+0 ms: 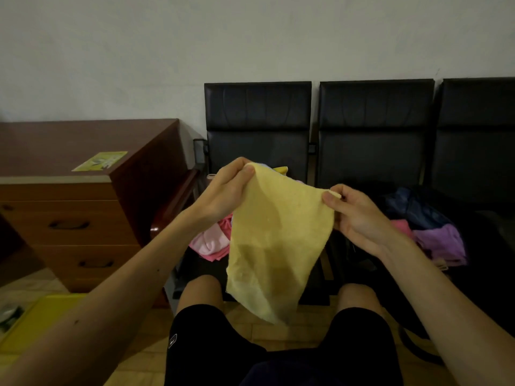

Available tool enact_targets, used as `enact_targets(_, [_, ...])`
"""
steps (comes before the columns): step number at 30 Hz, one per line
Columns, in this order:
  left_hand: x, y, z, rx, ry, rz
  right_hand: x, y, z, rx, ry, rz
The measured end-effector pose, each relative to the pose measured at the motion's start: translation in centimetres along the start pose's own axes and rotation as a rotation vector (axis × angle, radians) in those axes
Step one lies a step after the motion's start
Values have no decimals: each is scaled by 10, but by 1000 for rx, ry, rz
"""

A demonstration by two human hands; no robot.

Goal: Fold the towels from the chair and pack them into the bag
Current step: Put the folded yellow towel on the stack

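Note:
A yellow towel (276, 246) hangs in the air in front of the black chairs (259, 129). My left hand (223, 195) pinches its upper left corner and my right hand (354, 211) pinches its upper right corner. The towel droops down between my knees. Behind it, pink towels (209, 242) lie on the left chair seat, partly hidden. A dark bag (418, 210) sits on the seat to the right, with a purple towel (443, 242) and a pink one (401, 227) at its opening.
A wooden drawer cabinet (83, 218) stands to the left with a yellow-green card (100, 161) on top. A yellow tray (36, 321) lies at the lower left on the tiled floor. A grey wall rises behind the chairs.

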State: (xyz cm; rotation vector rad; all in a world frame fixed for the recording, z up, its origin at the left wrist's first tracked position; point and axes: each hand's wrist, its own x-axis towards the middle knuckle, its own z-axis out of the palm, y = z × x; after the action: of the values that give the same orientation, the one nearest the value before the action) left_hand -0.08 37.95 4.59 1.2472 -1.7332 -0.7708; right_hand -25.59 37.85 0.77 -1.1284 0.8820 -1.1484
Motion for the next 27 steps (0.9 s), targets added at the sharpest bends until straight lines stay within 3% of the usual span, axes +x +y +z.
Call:
enact_targets(5, [0,9,13,62,152,189,-5,30,10,330,-24,1])
enact_targets(8, [0,12,18,35,192,210,-8,58,28,389,-154,59])
enact_targets(10, [-1,16,18,2,205,209,-12,76,41,329,-147,137])
enact_targets(18, [2,15,7,-354,164,-164,-18,98,71,290,-226,320])
enact_targets(27, [13,-8,-18,-283,374,-198,-31,72,52,226,-153,259])
